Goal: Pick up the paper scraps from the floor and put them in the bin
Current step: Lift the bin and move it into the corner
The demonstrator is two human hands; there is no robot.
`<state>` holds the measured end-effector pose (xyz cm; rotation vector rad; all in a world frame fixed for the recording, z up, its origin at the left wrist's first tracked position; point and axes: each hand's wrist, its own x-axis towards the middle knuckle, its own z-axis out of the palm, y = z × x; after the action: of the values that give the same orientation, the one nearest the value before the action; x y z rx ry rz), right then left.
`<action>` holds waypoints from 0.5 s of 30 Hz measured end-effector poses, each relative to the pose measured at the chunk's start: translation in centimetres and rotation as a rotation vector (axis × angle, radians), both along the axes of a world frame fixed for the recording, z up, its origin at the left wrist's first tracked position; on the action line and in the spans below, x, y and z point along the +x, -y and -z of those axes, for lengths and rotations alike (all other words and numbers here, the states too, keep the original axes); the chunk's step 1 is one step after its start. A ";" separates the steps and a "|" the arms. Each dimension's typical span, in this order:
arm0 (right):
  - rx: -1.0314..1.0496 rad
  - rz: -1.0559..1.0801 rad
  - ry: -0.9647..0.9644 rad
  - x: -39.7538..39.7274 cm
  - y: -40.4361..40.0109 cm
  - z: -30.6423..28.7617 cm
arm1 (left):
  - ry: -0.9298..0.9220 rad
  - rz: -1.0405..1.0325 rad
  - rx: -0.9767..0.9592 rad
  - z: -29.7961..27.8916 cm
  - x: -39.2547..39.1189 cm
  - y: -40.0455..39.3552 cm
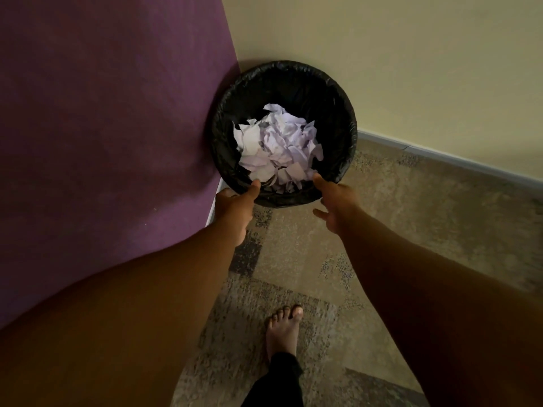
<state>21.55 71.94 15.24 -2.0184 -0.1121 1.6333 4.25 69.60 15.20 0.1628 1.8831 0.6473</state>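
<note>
A round bin (340, 113) lined with a black plastic bag stands in the corner of the room. Inside it lies a heap of white paper scraps (279, 145), torn and crumpled. My left hand (235, 208) is at the bin's near left rim, with the thumb over the edge and the fingers on the outside, gripping it. My right hand (335, 201) is at the near right rim with its fingers spread; one fingertip touches the edge and the hand holds nothing. No scraps show on the visible floor.
A purple wall (102, 127) runs along the left and a cream wall (411, 69) with a pale skirting board stands behind the bin. Patterned beige carpet (411, 230) covers the floor. My bare foot (283, 333) stands on it below the bin.
</note>
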 end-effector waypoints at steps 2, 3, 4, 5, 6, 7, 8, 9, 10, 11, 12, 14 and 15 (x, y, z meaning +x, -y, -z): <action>-0.023 -0.051 0.059 0.0 0.4 -1.1 | -0.045 0.022 -0.020 -1.5 0.4 0.5; -0.015 -0.082 0.092 0.0 0.7 -1.8 | -0.086 0.055 -0.042 -2.4 0.9 0.8; 0.017 -0.130 0.138 0.0 1.0 -2.4 | -0.148 0.106 -0.059 -3.2 1.3 1.1; 0.064 -0.212 0.201 0.0 1.3 -3.1 | -0.212 0.160 -0.068 -4.2 1.7 1.3; 0.116 -0.315 0.283 -0.1 1.7 -3.9 | -0.264 0.210 -0.068 -5.0 2.1 1.5; 0.172 -0.414 0.363 -0.2 2.0 -4.8 | -0.303 0.263 -0.054 -5.9 2.4 1.7; 0.223 -0.499 0.426 -0.3 2.3 -5.6 | -0.334 0.327 -0.033 -6.5 2.7 2.0; 0.263 -0.563 0.464 -0.3 2.7 -6.4 | -0.360 0.406 -0.011 -7.2 2.9 2.2; 0.305 -0.622 0.500 -0.3 3.0 -7.2 | -0.389 0.495 0.008 -7.8 3.2 2.5; 0.349 -0.687 0.540 -0.2 3.3 -8.0 | -0.403 0.577 0.025 -8.7 3.4 2.8; 0.404 -0.770 0.591 0.1 3.5 -8.9 | -0.427 0.651 0.044 -9.5 3.7 3.0; 0.498 -0.992 0.680 0.7 3.9 -10.5 | -0.509 0.798 0.100 -11.4 4.3 3.1; 0.533 -1.123 0.722 1.0 3.9 -11.6 | -0.556 0.881 0.135 -12.5 4.5 3.2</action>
<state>22.51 68.02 26.80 -2.0490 -1.9765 1.0171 8.75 66.42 27.66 1.2835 2.0111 0.1048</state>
